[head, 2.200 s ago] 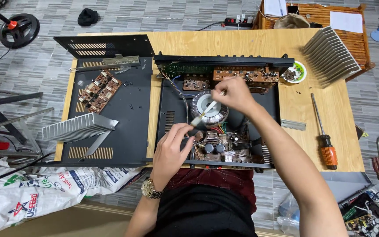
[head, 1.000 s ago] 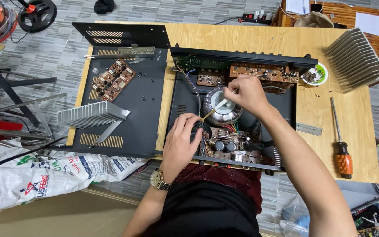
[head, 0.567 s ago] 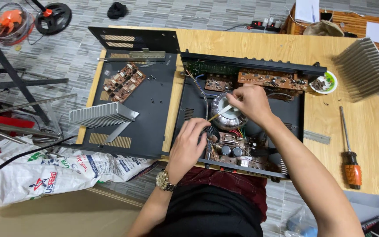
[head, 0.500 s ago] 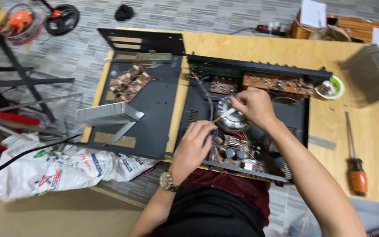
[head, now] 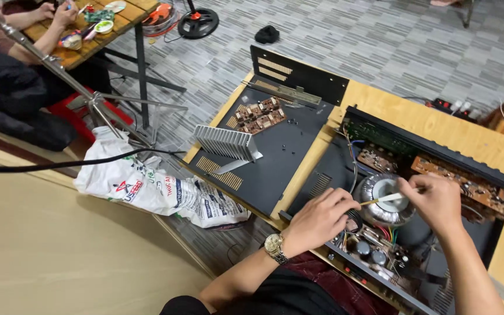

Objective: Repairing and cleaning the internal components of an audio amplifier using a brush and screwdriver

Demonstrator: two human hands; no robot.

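An open black amplifier chassis point(head: 500, 236) lies on a wooden table point(head: 438, 125). Inside it are a round silver transformer point(head: 374, 207) and brown circuit boards point(head: 465, 181). My right hand point(head: 436, 201) pinches a thin pale stick point(head: 387, 198) that lies across the transformer's top and points left. My left hand point(head: 320, 219), with a wristwatch point(head: 275, 247) on it, rests with curled fingers on a dark part at the chassis's near left corner. Whether it grips that part is hidden.
The removed black cover point(head: 281, 157) lies left of the chassis with a finned heat sink point(head: 226, 143) and a small circuit board point(head: 258, 114) on it. A white printed sack point(head: 158, 189) and tripod legs point(head: 118, 116) stand on the floor. Another person's hands point(head: 53, 14) work at a far-left table.
The view has swung left and closer; the screwdriver and the large heat sink at the right are out of sight. Both hands stay at the transformer, the stick still in the right.
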